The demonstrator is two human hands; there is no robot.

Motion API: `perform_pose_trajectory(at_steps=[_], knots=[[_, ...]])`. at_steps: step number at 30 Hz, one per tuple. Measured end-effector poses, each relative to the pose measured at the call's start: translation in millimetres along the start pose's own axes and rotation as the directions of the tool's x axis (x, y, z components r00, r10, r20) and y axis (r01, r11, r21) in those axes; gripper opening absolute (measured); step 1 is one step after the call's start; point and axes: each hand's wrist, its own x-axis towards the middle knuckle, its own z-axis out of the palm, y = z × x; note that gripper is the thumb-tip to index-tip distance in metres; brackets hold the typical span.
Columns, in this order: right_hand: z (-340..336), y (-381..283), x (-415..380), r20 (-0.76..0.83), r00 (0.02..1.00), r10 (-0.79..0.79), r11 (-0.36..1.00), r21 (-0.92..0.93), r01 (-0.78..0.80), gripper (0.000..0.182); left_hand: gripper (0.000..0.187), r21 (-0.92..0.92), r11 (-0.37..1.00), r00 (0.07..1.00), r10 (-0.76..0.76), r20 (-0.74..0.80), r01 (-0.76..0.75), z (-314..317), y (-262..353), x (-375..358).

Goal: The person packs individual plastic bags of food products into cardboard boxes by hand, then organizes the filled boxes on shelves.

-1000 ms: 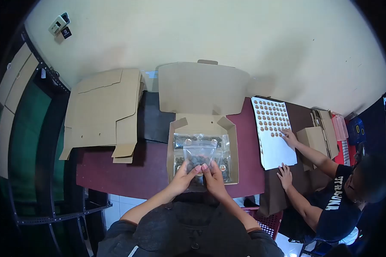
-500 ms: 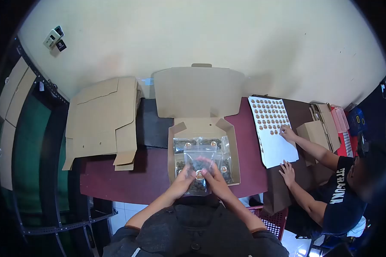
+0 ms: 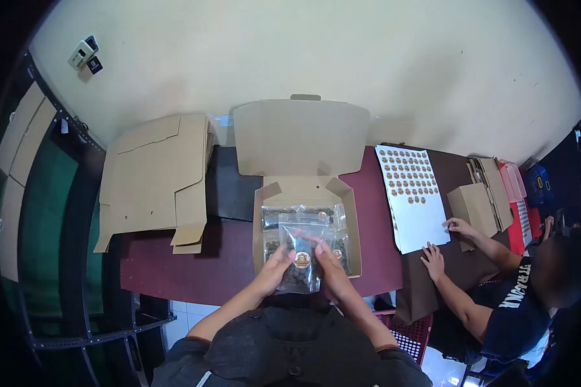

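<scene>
1. Since the earlier frame, the right hand's (image 3: 332, 267) thumb has slid away from the round label (image 3: 301, 259) toward the right edge of the clear bag (image 3: 303, 245), and the co-worker's upper hand (image 3: 458, 226) has drawn back from the stickers
2. The left hand (image 3: 273, 272) grips the bag's left side, its thumb pressed on the front near the label
3. The right hand grips the other side, thumb in front, with fingers showing through the plastic behind
4. The bag, holding dark pieces, is at lower centre of the frame, held up in front of the open cardboard box (image 3: 353, 238)
5. More labelled bags (image 3: 274, 217) lie inside that box, whose lid (image 3: 301, 138) stands raised at upper centre
6. Flattened boxes (image 3: 152, 171) are stacked at left on the table (image 3: 377, 258)
7. At right, the co-worker's lower hand (image 3: 434, 261) lies spread beside the sticker sheet (image 3: 419, 222); the upper hand is at its right edge, though whether it touches I cannot tell
</scene>
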Motion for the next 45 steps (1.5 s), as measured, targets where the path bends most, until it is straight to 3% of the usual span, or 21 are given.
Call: perform_pose_trajectory(at_steps=[2, 4, 5, 8, 10, 13, 16, 18, 20, 23, 28, 29, 31, 33, 34, 36, 38, 40, 41, 44, 45], knots=[[6, -14, -3, 0.041, 0.999, -0.024, 0.974, -0.226, 0.033, 0.042, 0.057, 0.047, 0.997, 0.997, 0.061, 0.043, -0.063, 0, 2, 0], [7, -16, -4, 0.037, 0.999, 0.010, 0.975, -0.221, -0.002, 0.042, 0.068, 0.298, 0.954, 0.996, -0.015, 0.091, -0.013, -2, 4, -3], [6, -18, -4, 0.023, 0.999, 0.034, 0.968, -0.248, -0.027, 0.041, 0.076, 0.338, 0.940, 0.997, 0.018, 0.080, -0.044, 2, 4, -5], [5, -16, -6, -0.008, 0.997, 0.071, 0.972, -0.222, -0.071, 0.041, 0.063, 0.391, 0.918, 0.997, 0.043, 0.070, -0.067, 13, 7, -11], [2, -10, -6, -0.026, 0.996, 0.086, 0.981, -0.173, -0.090, 0.041, 0.066, 0.379, 0.919, 0.991, 0.064, 0.121, -0.106, 14, 7, -9], [1, -11, -3, -0.092, 0.996, -0.013, 0.961, -0.275, -0.013, 0.040, 0.076, 0.425, 0.895, 0.984, 0.074, 0.162, -0.137, 14, 5, -7], [10, -34, -7, -0.009, 0.998, 0.066, 0.976, -0.206, -0.066, 0.043, 0.082, 0.423, 0.900, 0.991, 0.068, 0.112, -0.110, 13, 8, -6], [15, -39, -9, 0.074, 0.997, 0.025, 0.931, -0.365, 0.004, 0.047, 0.084, 0.345, 0.931, 0.990, 0.087, 0.111, -0.121, 16, 7, -7], [8, -31, -5, 0.097, 0.995, 0.003, 0.937, -0.349, 0.031, 0.051, 0.085, 0.428, 0.885, 0.983, 0.170, 0.063, -0.180, 18, 3, -8], [7, -26, -4, 0.056, 0.998, 0.010, 0.918, -0.397, 0.013, 0.050, 0.090, 0.508, 0.835, 0.977, 0.197, 0.083, -0.211, 16, 3, -6], [7, -23, -3, 0.017, 0.999, 0.048, 0.946, -0.322, -0.040, 0.043, 0.090, 0.560, 0.797, 0.974, 0.191, 0.121, -0.226, 12, 1, -6], [8, -27, -6, -0.015, 0.993, 0.116, 0.946, -0.303, -0.115, 0.042, 0.090, 0.565, 0.803, 0.982, 0.148, 0.121, -0.191, 10, 3, -7], [3, -27, -4, -0.056, 0.997, 0.044, 0.951, -0.303, -0.059, 0.042, 0.090, 0.569, 0.807, 0.987, 0.105, 0.122, -0.157, 12, 9, -7], [0, -33, 0, -0.164, 0.983, -0.084, 0.968, -0.246, 0.041, 0.037, 0.083, 0.635, 0.703, 0.947, 0.245, 0.207, -0.320, 14, 15, -8], [-8, -34, 1, -0.161, 0.984, -0.082, 0.968, -0.248, 0.040, 0.037, 0.083, 0.635, 0.703, 0.947, 0.248, 0.204, -0.321, 14, 17, -8], [-20, -36, 4, -0.213, 0.976, -0.049, 0.963, -0.270, -0.011, 0.025, 0.083, 0.311, 0.930, 0.980, 0.182, 0.074, -0.196, 14, 19, -10], [-14, -37, 2, -0.244, 0.964, -0.102, 0.943, -0.332, 0.016, 0.018, 0.075, 0.307, 0.920, 0.969, 0.245, 0.035, -0.244, -1, 15, -6], [-8, -34, 4, 0.019, 0.964, -0.267, 0.741, -0.635, 0.218, 0.015, 0.056, 0.321, 0.925, 0.978, 0.206, 0.031, -0.205, -12, 21, -4], [-1, -34, 2, 0.066, 0.960, -0.272, 0.706, -0.665, 0.246, 0.015, 0.025, 0.421, 0.863, 0.956, 0.289, 0.044, -0.280, -14, 23, -1], [0, -24, -1, 0.088, 0.983, -0.159, 0.701, -0.691, 0.175, 0.015, 0.010, 0.562, 0.815, 0.984, 0.177, -0.003, -0.145, -23, 33, -4], [-4, -22, 0, 0.121, 0.986, -0.113, 0.676, -0.718, 0.166, 0.015, 0.007, 0.693, 0.684, 0.963, 0.265, 0.053, -0.227, -24, 37, -5]])
